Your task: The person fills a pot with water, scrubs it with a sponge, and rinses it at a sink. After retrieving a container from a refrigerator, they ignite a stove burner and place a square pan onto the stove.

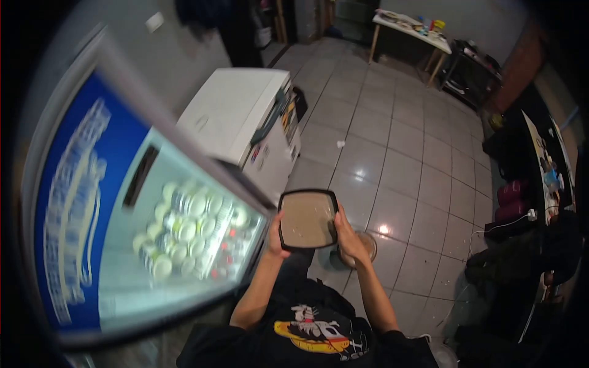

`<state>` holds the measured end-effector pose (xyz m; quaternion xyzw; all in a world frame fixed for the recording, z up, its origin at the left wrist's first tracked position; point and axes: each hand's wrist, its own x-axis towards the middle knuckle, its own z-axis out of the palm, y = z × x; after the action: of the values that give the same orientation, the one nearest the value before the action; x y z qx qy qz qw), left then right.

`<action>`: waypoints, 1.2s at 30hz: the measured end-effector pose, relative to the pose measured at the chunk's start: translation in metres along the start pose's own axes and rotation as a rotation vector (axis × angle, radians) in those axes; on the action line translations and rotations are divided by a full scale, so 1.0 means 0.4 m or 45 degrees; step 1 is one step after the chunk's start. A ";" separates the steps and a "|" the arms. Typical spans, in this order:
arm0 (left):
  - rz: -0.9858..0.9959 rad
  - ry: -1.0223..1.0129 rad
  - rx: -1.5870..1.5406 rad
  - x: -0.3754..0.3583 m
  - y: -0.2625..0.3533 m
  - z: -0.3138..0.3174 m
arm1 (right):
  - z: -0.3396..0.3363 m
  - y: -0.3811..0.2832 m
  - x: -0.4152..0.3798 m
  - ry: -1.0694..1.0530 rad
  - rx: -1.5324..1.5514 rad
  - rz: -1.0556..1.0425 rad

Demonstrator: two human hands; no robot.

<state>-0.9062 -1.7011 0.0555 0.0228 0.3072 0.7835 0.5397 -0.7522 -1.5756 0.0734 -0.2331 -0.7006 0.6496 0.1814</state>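
A square plate (pixel 308 219) with a dark rim, rounded corners and a beige face is held out in front of my body. My left hand (pixel 276 238) grips its left edge, fingers partly hidden beneath. On the opposite edge, my right hand (pixel 349 235) is closed with the thumb near the rim. A few small pale specks show on the beige face. Behind my right hand, lower down, a round stool-like thing (pixel 368 246) is partly covered by the hand and forearm.
A lit glass-front fridge (pixel 178 294) with many cans or bottles stands close on my left. Beyond it is a white chest-like appliance (pixel 236 101). A cluttered table (pixel 402 26) stands far off. Dark furniture and bags line the right, with a white cable (pixel 500 227) hanging there.
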 end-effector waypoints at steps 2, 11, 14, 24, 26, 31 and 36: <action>-0.011 0.016 0.102 0.145 0.012 0.036 | -0.061 0.005 0.086 0.127 0.006 0.037; -0.277 -0.216 0.297 0.657 0.028 0.323 | -0.387 0.022 0.411 0.509 0.188 0.014; -0.339 -0.246 0.289 0.848 -0.021 0.394 | -0.541 0.030 0.529 0.556 0.234 -0.065; -0.373 -0.406 0.397 1.391 -0.266 0.776 | -1.166 0.062 0.782 0.729 0.018 0.035; -0.424 -0.379 0.432 1.494 -0.316 0.864 | -1.294 0.043 0.828 0.750 0.063 0.035; -0.470 -0.380 0.500 1.750 -0.450 1.078 | -1.616 0.051 0.945 0.866 0.041 0.055; -0.483 -0.471 0.604 2.057 -0.615 1.254 | -1.947 0.101 1.077 0.953 0.024 -0.007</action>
<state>-0.8600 -0.7085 0.0940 0.2316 0.3763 0.5586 0.7019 -0.6705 -0.6883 0.0828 -0.4508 -0.5803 0.5254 0.4289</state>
